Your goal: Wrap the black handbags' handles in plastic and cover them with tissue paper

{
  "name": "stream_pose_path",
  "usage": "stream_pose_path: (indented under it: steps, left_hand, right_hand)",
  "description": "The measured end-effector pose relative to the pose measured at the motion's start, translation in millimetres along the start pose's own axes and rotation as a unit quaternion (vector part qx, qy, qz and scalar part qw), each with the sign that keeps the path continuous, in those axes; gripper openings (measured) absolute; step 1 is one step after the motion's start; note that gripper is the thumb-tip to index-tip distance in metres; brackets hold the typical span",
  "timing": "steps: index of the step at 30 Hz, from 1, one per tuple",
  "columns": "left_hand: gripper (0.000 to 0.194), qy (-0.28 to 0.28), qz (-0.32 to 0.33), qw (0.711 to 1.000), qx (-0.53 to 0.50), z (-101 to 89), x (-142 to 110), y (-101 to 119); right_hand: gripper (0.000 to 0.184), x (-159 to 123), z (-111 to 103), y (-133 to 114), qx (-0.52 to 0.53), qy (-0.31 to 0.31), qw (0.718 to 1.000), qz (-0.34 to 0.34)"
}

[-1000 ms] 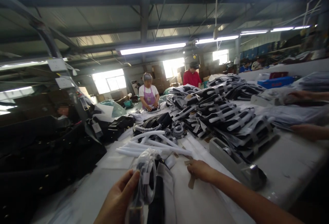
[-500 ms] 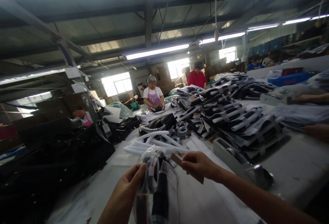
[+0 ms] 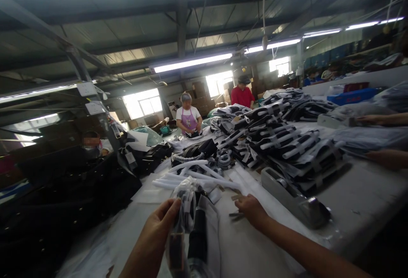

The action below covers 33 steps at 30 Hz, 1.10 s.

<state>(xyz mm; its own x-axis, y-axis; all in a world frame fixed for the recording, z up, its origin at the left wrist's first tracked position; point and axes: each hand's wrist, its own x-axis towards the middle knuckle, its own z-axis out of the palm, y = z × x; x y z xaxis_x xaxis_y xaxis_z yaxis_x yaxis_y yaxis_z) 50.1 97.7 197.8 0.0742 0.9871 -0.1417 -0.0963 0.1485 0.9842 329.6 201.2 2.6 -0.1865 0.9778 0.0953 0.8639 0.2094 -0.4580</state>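
My left hand (image 3: pixel 153 237) grips a clear plastic bag (image 3: pixel 186 210) with a black belt-like item inside, held up at the near edge of the table. My right hand (image 3: pixel 250 210) rests low on the white table (image 3: pixel 360 201), fingers curled at a small flat brown tag (image 3: pixel 236 197); whether it grips the tag is unclear. White plastic strips (image 3: pixel 191 176) lie just beyond both hands.
A grey tape dispenser (image 3: pixel 293 197) sits right of my right hand. A big pile of bagged black items (image 3: pixel 280 142) fills the middle of the table. Another person's hands (image 3: pixel 382 157) work at the right edge. Two workers (image 3: pixel 188 118) stand at the far end. Dark garments (image 3: pixel 79 193) are heaped on the left.
My right hand had lifted a brown tag up next to the bag; now it is back down on the table surface. My left hand still holds the bag in place.
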Motion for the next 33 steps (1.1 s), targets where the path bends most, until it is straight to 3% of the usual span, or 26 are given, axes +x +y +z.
stream_pose_path:
  steps: [4, 8, 13, 16, 19, 24, 29, 33]
  left_hand:
    - [0.042, -0.001, 0.003, 1.0, -0.008, -1.7, 1, -1]
    - [0.046, 0.006, 0.003, 1.0, -0.001, -1.3, 3, -2]
    - [0.044, -0.001, 0.01, 1.0, 0.012, 1.2, 3, -1]
    - [0.048, 0.007, 0.026, 0.999, 0.029, 3.4, 3, -1]
    - [0.052, 0.022, 0.047, 0.997, 0.051, 4.5, 2, 0]
    - [0.055, 0.055, 0.044, 0.995, 0.074, 0.3, -1, 3]
    - [0.053, 0.057, 0.058, 0.993, 0.09, -3.9, -1, 3]
    - [0.054, 0.044, 0.076, 0.992, 0.088, 4.1, 1, 1]
  right_hand:
    - [0.019, -13, 11, 8, -0.006, -0.017, 1.0, -0.022]
    - [0.018, -19, -9, 5, 0.045, 0.01, 0.998, -0.038]
    - [0.03, -25, -63, -47, 0.199, 0.056, 0.976, -0.073]
    - [0.027, -31, -89, -87, 0.29, 0.002, 0.95, -0.113]
    - [0.026, -32, -102, -113, 0.356, -0.052, 0.925, -0.124]
    - [0.041, -28, -112, -125, 0.411, -0.078, 0.901, -0.112]
    - [0.032, -34, -129, -126, 0.424, -0.09, 0.898, -0.074]
    - [0.032, -27, -123, -138, 0.454, -0.09, 0.882, -0.093]
